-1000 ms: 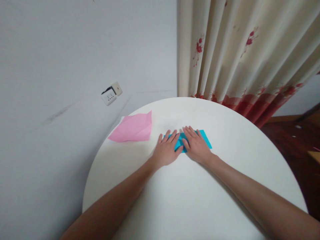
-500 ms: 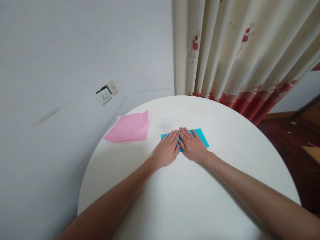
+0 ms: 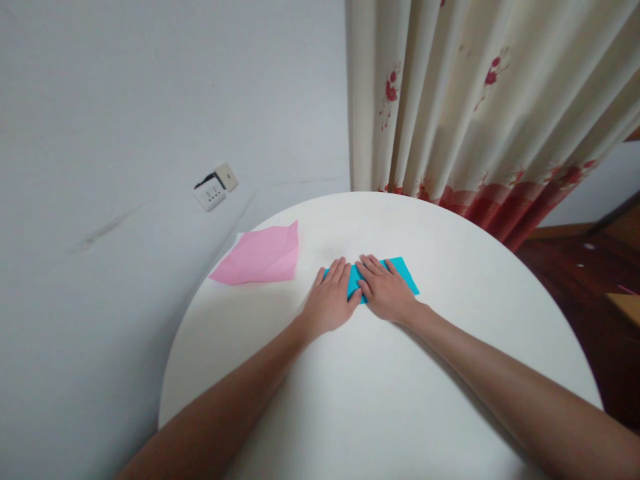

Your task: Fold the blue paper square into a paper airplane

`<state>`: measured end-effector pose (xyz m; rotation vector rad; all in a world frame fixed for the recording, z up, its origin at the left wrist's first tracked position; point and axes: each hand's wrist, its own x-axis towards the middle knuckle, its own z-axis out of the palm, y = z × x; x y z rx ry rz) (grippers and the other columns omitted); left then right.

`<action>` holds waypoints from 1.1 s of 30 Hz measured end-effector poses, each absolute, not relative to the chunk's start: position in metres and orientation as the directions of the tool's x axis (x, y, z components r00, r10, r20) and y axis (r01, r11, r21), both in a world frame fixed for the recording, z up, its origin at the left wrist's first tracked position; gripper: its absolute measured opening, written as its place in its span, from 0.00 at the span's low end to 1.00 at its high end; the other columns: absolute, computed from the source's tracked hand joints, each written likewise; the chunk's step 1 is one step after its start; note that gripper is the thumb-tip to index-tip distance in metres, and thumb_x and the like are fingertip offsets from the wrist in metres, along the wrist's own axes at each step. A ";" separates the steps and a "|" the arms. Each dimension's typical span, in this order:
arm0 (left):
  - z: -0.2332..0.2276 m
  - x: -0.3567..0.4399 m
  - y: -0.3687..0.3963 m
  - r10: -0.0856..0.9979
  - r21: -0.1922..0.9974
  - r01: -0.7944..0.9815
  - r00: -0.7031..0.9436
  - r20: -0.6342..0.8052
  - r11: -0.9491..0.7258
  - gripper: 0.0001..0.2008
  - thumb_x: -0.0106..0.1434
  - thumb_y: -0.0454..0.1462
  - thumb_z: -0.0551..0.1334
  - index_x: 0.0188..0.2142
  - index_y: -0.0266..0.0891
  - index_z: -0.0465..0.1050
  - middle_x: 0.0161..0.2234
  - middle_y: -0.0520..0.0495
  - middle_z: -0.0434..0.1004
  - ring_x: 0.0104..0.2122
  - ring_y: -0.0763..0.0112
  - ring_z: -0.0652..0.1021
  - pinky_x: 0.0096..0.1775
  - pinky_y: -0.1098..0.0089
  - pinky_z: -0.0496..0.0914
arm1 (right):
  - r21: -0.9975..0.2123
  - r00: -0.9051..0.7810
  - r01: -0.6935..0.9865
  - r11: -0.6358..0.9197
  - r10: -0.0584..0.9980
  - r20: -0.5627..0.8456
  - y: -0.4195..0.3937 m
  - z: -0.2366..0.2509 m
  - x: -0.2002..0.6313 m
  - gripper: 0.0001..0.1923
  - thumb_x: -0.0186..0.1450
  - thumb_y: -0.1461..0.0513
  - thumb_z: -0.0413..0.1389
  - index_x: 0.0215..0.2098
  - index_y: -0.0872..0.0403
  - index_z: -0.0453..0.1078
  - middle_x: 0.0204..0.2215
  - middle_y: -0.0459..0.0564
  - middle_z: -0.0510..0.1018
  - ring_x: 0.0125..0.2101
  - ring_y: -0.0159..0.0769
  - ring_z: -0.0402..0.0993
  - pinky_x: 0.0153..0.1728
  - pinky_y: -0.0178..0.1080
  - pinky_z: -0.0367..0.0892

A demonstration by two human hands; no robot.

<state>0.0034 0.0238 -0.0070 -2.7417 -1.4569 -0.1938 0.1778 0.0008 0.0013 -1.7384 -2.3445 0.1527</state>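
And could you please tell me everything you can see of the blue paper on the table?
The blue paper is bright turquoise and looks thin and plain, with straight edges and a longish, four-sided outline. It lies flat on the white table, its length running left to right. The left hand rests over its left part, the right hand over its middle; its right end is uncovered. Whether it is folded is unclear.

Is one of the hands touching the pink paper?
No, the left hand and right hand both lie flat on the blue paper, while the pink paper lies apart, off to the left.
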 end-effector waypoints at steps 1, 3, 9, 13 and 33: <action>-0.006 0.003 0.024 0.823 0.033 0.826 0.556 0.121 -0.563 0.33 0.73 0.48 0.48 0.70 0.30 0.52 0.72 0.37 0.48 0.71 0.55 0.52 0.68 0.48 0.51 | -0.209 -0.256 0.939 0.275 0.960 0.113 0.001 0.000 0.177 0.29 0.76 0.56 0.38 0.72 0.57 0.53 0.72 0.55 0.51 0.72 0.47 0.44 0.68 0.56 0.43; -0.005 0.003 0.024 0.816 0.040 0.818 0.567 0.113 -0.574 0.32 0.74 0.48 0.48 0.71 0.34 0.52 0.72 0.41 0.48 0.71 0.54 0.52 0.68 0.47 0.51 | -0.201 -0.182 0.958 0.203 0.976 0.118 0.001 -0.002 0.177 0.30 0.76 0.54 0.39 0.72 0.55 0.53 0.73 0.57 0.50 0.72 0.50 0.43 0.68 0.59 0.43; -0.003 0.001 0.023 0.791 0.063 0.790 0.604 0.095 -0.610 0.30 0.74 0.49 0.46 0.72 0.45 0.50 0.72 0.50 0.50 0.72 0.51 0.50 0.67 0.43 0.52 | -0.197 -0.101 0.973 0.120 0.989 0.105 0.002 -0.006 0.177 0.32 0.76 0.50 0.39 0.73 0.55 0.51 0.73 0.60 0.48 0.72 0.51 0.41 0.68 0.59 0.41; -0.005 0.001 0.024 0.794 0.060 0.793 0.599 0.102 -0.606 0.30 0.74 0.49 0.46 0.72 0.45 0.50 0.72 0.50 0.51 0.71 0.51 0.50 0.67 0.43 0.52 | -0.211 -0.140 0.964 0.162 0.984 0.114 0.003 -0.004 0.180 0.32 0.75 0.50 0.40 0.72 0.57 0.52 0.73 0.61 0.49 0.72 0.51 0.41 0.68 0.58 0.41; -0.005 0.003 0.022 0.816 0.030 0.820 0.565 0.120 -0.572 0.29 0.75 0.47 0.46 0.71 0.42 0.52 0.72 0.50 0.50 0.71 0.53 0.52 0.68 0.45 0.51 | -0.214 -0.256 0.936 0.280 0.958 0.130 0.004 -0.002 0.179 0.30 0.76 0.55 0.39 0.72 0.59 0.53 0.72 0.57 0.52 0.72 0.47 0.44 0.68 0.55 0.43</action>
